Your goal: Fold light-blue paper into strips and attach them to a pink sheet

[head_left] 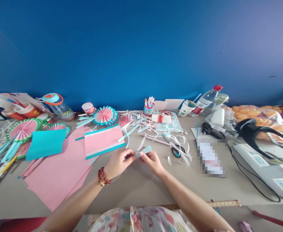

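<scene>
Over the table's middle, my left hand (123, 161) and my right hand (151, 160) meet at a short pale green strip (146, 149). Both pinch it between thumb and fingers, the right hand near its middle and the left at its lower left end. Just beyond my left hand lies a pink sheet with teal edges (105, 140). Larger pink sheets (59, 174) spread to the left, with a teal sheet (46, 145) partly over them. Black-handled scissors (177, 150) rest right of my right hand among white paper strips (185, 158).
Folded paper rosettes (105, 116) stand at the back left. A pen cup (148, 109), a white cup (186, 108) and a clear bottle (205, 100) line the wall side. Power strips (259, 161), a black cable and a bag of orange items (259, 112) occupy the right.
</scene>
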{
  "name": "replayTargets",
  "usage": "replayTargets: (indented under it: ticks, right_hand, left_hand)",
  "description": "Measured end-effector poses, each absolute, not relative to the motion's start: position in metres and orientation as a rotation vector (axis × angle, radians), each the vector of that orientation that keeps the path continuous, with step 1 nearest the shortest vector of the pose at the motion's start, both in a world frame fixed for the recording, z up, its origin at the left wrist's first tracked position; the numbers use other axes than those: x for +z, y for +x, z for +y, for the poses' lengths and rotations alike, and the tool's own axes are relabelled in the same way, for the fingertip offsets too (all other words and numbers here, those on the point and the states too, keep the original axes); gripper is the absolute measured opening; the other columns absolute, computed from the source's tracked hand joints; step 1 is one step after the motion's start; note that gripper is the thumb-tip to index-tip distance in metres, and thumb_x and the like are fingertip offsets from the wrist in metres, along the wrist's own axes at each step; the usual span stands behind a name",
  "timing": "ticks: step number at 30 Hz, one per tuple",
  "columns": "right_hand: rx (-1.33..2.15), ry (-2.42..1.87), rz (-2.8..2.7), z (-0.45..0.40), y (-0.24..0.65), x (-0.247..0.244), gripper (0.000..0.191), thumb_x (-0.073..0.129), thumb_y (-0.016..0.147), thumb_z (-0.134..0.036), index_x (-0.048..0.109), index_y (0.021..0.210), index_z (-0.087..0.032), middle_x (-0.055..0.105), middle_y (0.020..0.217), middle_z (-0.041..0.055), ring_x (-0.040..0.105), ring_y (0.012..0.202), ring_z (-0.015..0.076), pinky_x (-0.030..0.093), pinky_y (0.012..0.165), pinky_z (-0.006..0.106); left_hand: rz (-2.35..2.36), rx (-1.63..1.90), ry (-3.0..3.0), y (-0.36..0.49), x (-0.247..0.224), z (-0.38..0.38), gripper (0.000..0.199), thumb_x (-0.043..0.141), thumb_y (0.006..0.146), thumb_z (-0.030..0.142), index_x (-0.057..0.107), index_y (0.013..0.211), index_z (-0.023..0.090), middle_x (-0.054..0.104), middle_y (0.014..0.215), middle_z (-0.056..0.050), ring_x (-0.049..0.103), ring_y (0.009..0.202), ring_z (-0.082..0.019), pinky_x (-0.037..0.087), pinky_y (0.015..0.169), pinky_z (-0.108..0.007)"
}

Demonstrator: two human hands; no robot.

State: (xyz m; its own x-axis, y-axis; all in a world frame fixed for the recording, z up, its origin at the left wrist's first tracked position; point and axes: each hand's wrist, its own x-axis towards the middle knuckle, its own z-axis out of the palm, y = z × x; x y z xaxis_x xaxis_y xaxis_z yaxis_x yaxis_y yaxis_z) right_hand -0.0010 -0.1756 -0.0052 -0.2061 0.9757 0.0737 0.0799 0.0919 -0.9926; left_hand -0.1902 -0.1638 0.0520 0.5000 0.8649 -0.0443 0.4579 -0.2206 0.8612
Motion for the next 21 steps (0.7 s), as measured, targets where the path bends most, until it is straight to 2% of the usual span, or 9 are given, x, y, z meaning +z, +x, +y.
replayTargets:
  ticks: [3,6,12,21]
  right_hand:
    - [1.276,-1.079,-1.52,-0.177,0.0,-0.005,0.05,0.056,0.087,-0.06,0.062,0.064,-0.016,0.055,0.056,-0.0007,0.047,0.052,0.0108,0.037,0.051,0.023]
    - [1.26,-1.052,-1.61,-0.178,0.0,-0.002,0.051,0.055,0.089,-0.057,0.064,0.061,-0.015,0.057,0.055,-0.0004,0.048,0.053,0.0108,0.037,0.053,0.023]
    - [1.273,-0.96,-1.715,-0.18,-0.001,0.006,0.043,0.054,0.093,-0.049,0.069,0.072,-0.016,0.068,0.067,0.0032,0.058,0.062,0.0135,0.043,0.06,0.023]
    - [1.11,-0.975,-1.689,-0.177,0.004,0.013,0.043,0.057,0.091,-0.048,0.063,0.062,-0.016,0.055,0.06,0.0008,0.049,0.057,0.0116,0.039,0.055,0.023]
  left_hand:
    - [1.037,0.565,1.743,-0.188,0.05,-0.166,0.02,0.053,0.091,0.037,0.056,0.079,0.021,0.065,0.077,0.0,0.064,0.074,-0.016,0.044,0.062,-0.022]
    - [0.983,0.514,1.628,-0.188,0.046,-0.168,0.021,0.056,0.089,0.036,0.049,0.077,0.021,0.061,0.071,0.002,0.059,0.061,-0.013,0.044,0.06,-0.022]
    - [0.922,0.483,1.469,-0.19,0.041,-0.168,0.026,0.058,0.088,0.04,0.046,0.075,0.02,0.06,0.067,0.003,0.057,0.056,-0.011,0.045,0.06,-0.023]
    - [0.952,0.459,1.47,-0.195,0.046,-0.169,0.028,0.06,0.086,0.043,0.045,0.077,0.02,0.061,0.065,0.004,0.059,0.054,-0.011,0.044,0.059,-0.023]
